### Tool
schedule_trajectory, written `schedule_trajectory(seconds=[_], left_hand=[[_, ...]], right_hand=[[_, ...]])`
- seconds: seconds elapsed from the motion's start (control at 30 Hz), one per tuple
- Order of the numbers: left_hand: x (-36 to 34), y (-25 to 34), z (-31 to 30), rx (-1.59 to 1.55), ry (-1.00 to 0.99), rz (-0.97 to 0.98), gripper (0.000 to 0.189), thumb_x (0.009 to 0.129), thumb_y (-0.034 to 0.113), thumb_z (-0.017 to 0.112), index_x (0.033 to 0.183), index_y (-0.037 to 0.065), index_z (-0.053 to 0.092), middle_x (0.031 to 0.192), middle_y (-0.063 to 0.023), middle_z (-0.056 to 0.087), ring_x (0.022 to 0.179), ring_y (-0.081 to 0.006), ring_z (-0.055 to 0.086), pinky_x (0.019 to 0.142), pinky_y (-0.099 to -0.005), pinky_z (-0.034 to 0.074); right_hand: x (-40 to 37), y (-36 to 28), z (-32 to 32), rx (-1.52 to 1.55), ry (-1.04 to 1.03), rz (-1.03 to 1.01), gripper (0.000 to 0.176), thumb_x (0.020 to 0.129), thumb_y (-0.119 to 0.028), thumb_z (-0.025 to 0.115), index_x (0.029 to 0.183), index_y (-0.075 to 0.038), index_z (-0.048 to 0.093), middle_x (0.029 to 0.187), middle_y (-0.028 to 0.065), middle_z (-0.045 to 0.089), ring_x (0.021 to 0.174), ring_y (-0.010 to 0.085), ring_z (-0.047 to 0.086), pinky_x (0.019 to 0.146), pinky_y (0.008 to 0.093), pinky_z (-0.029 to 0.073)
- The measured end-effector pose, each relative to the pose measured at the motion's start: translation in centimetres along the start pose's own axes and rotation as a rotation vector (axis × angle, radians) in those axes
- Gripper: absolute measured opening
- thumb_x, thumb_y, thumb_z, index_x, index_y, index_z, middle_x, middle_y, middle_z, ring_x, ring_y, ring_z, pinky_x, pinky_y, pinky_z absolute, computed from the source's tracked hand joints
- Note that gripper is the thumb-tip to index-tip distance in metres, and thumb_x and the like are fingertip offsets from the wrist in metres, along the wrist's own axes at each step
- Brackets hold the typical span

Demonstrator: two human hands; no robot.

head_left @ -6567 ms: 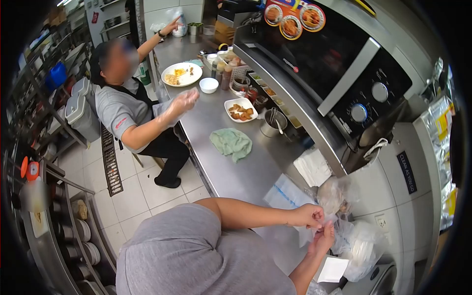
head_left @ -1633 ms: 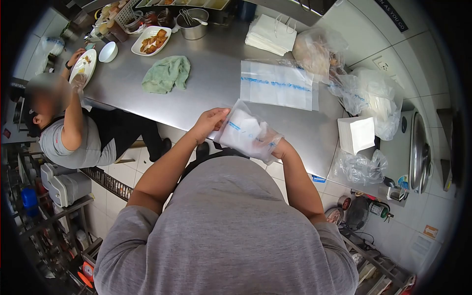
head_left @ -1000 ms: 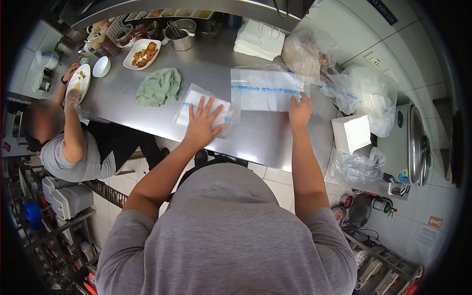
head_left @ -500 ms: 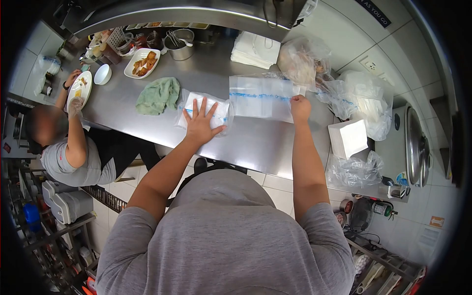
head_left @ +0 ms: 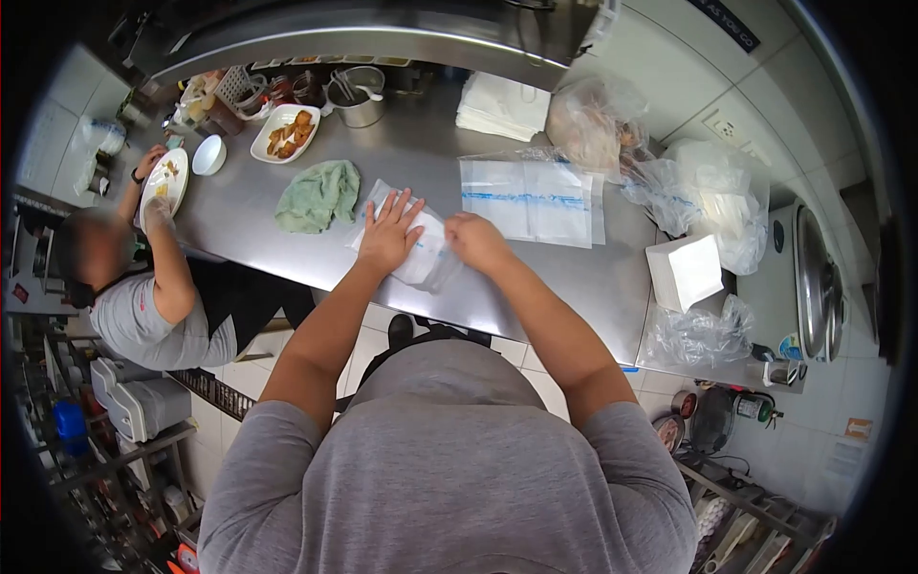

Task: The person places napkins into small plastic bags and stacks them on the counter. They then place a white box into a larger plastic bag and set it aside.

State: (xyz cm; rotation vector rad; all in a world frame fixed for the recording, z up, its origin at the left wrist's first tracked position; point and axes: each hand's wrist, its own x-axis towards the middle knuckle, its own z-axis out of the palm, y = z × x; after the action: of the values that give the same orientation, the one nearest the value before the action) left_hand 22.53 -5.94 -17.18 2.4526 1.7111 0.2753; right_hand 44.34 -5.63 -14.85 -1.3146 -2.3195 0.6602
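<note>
My left hand (head_left: 389,234) lies flat with fingers spread on a clear plastic bag (head_left: 422,265) with white, napkin-like sheets inside. At the right edge of that bag is my right hand (head_left: 476,243), its fingers closed, apparently pinching the plastic. To the right, flat clear bags with blue print (head_left: 528,199) lie on the steel counter (head_left: 421,313). A crumpled green cloth (head_left: 318,196) rests left of my left hand.
A white dish of browned food (head_left: 285,133), a white bowl (head_left: 209,155) and a metal pot (head_left: 360,113) stand farther back. White sheets (head_left: 502,103) are stacked behind, and a white block of napkins (head_left: 685,272) sits right. At left, a co-worker (head_left: 158,297) handles an oval plate.
My right hand has moved left from the flat printed bags to the edge of the filled bag. That bag now sits more tilted under my left hand, which stays spread on it.
</note>
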Motion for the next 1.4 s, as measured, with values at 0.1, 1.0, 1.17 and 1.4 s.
schedule_trajectory(seconds=[0.1,1.0,1.17,1.4], left_hand=[[-0.2,-0.1,0.2,0.002,0.005,-0.012,0.055,0.097,0.046,0.042,0.147,0.025,0.036,0.157,-0.0053,0.023,0.146,-0.0281,0.016,0.115,-0.0571,0.008],[-0.1,0.4,-0.6,-0.004,0.015,-0.034,0.067,0.092,0.054,0.049,0.147,0.019,0.036,0.157,-0.0091,0.023,0.146,-0.0313,0.016,0.115,-0.0576,0.007],[0.0,0.6,-0.9,-0.011,-0.012,-0.055,0.066,0.092,0.054,0.047,0.148,0.020,0.035,0.158,-0.0077,0.022,0.147,-0.0291,0.013,0.116,-0.0567,0.004],[-0.3,-0.1,-1.0,-0.006,-0.006,-0.077,0.067,0.091,0.051,0.053,0.147,0.017,0.036,0.156,-0.0108,0.024,0.146,-0.0323,0.016,0.115,-0.0573,0.008]], right_hand=[[-3.6,1.1,-3.6,0.169,0.125,0.243,0.004,0.074,-0.004,0.060,0.077,-0.006,0.060,0.077,0.0111,0.065,0.070,0.0276,0.062,0.067,0.0360,0.051],[-4.7,15.5,-7.9,-0.427,0.502,0.794,0.034,0.075,-0.020,0.073,0.101,0.000,0.062,0.098,0.0181,0.063,0.089,0.0369,0.060,0.081,0.0433,0.049],[-4.3,18.2,-8.1,0.135,0.753,0.755,0.023,0.077,-0.013,0.073,0.093,0.000,0.062,0.088,0.0119,0.064,0.078,0.0283,0.061,0.071,0.0380,0.051],[-6.2,17.8,-12.0,0.903,0.633,0.968,0.016,0.079,-0.010,0.073,0.087,0.001,0.066,0.071,0.0054,0.063,0.065,0.0176,0.059,0.062,0.0306,0.048]])
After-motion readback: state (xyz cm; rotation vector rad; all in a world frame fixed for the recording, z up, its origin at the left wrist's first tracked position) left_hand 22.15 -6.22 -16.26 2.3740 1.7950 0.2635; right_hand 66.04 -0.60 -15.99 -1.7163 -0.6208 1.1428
